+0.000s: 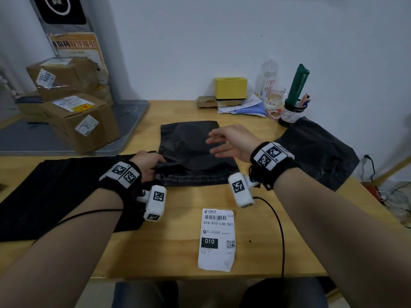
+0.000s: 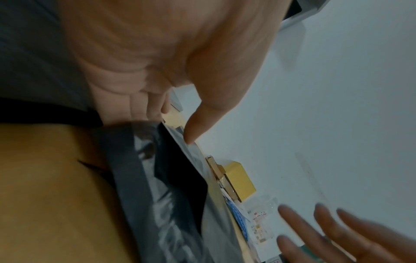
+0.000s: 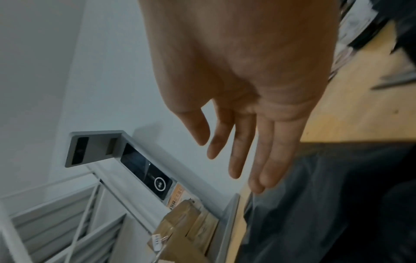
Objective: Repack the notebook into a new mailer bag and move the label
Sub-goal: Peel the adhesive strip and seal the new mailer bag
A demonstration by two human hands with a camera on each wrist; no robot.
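Observation:
A black mailer bag [image 1: 189, 147] lies flat in the middle of the wooden table [image 1: 155, 245], its mouth toward me. My left hand [image 1: 151, 163] pinches the mouth's left corner; in the left wrist view the thumb [image 2: 191, 137] sits on the upper layer of the bag [image 2: 139, 169] and the mouth gapes dark. My right hand [image 1: 226, 141] hovers open over the bag's right half, fingers straight [image 3: 243, 151], holding nothing. The white shipping label [image 1: 216, 238] lies loose near the front edge. No notebook is visible.
A second black bag [image 1: 55, 192] lies under my left forearm, and a crumpled one [image 1: 318, 152] at the right. Cardboard parcels [image 1: 75, 121] stand at the left. A yellow box [image 1: 231, 87], papers [image 1: 244, 107], a glass [image 1: 274, 96] and a pen holder [image 1: 291, 112] line the back.

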